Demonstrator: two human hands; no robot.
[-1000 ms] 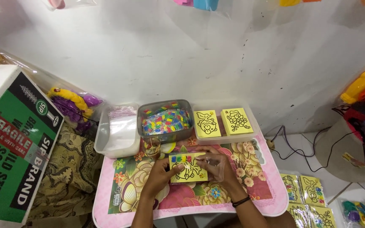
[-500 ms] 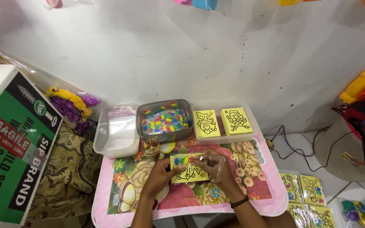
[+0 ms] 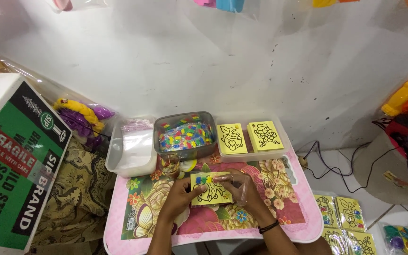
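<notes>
Holding a yellow card between them, both hands work at the 6 o'clock portion of the pink floral counter. The left hand has its grip closed on the card's left edge, thumb on top near a row of small coloured pieces along the card's upper border. The right hand pinches the card's right side together with a clear plastic sleeve; its grip is closed on both, and a dark band sits on that wrist. The card bears a black line drawing and lies just above the counter surface, roughly at the counter's centre. At 12 o'clock from the card stands a grey tub filled with small multicoloured pieces. At 10 o'clock sits a white tray holding clear bags. At 1 o'clock a shallow white tray carries two further yellow cards side by side, each with a line drawing. A small glass stands just in front of the grey tub, near the left hand. At 9 o'clock, off the counter, a green and white cardboard box leans. At 4 o'clock, on the floor, lie packed yellow cards in clear wrappers.
</notes>
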